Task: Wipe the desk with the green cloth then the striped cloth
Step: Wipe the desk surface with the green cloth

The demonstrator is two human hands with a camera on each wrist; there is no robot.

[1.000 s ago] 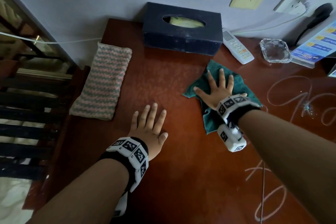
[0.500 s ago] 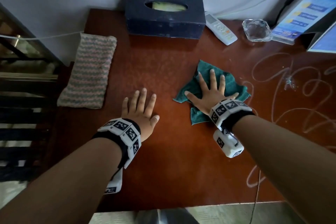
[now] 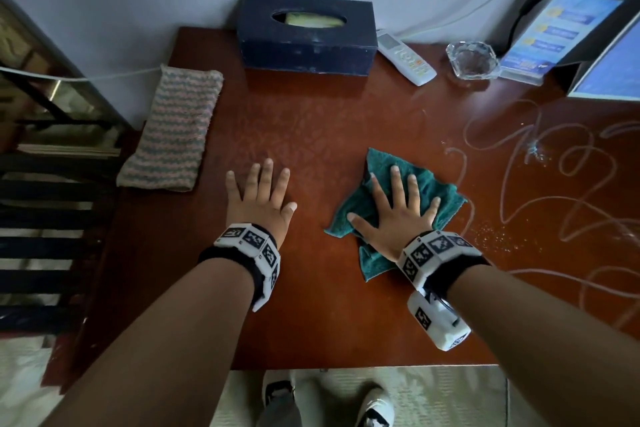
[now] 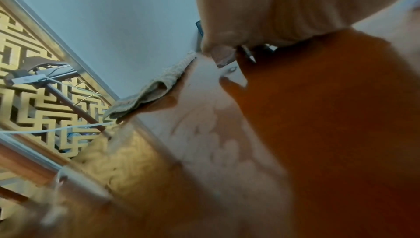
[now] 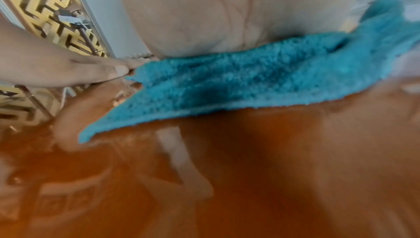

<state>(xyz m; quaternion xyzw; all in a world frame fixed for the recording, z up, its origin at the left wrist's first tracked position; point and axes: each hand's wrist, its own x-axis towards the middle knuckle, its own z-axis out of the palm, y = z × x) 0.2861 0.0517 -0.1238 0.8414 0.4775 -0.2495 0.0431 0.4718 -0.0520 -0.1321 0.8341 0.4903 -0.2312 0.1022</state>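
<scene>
The green cloth (image 3: 438, 196) lies crumpled on the reddish-brown desk (image 3: 311, 135), right of centre. My right hand (image 3: 394, 208) presses flat on it with fingers spread and straight. In the right wrist view the palm (image 5: 227, 17) sits on top of the green cloth (image 5: 227, 83). My left hand (image 3: 259, 196) lies flat on the bare desk to the left of the cloth, fingers straight, holding nothing. The striped cloth (image 3: 173, 128) lies folded along the desk's left edge, also seen in the left wrist view as a striped cloth (image 4: 154, 89) by the wall.
White scribbled marks (image 3: 540, 184) and specks cover the desk's right side. A dark tissue box (image 3: 306, 35), a white remote (image 3: 405, 57), a glass ashtray (image 3: 472, 59) and a blue leaflet stand (image 3: 550, 35) line the back wall. Desk's front edge (image 3: 346, 366) is near my feet.
My right hand has dragged the green cloth toward the desk's front, away from the tissue box. The left hand stays flat on the desk. My head view has shifted back.
</scene>
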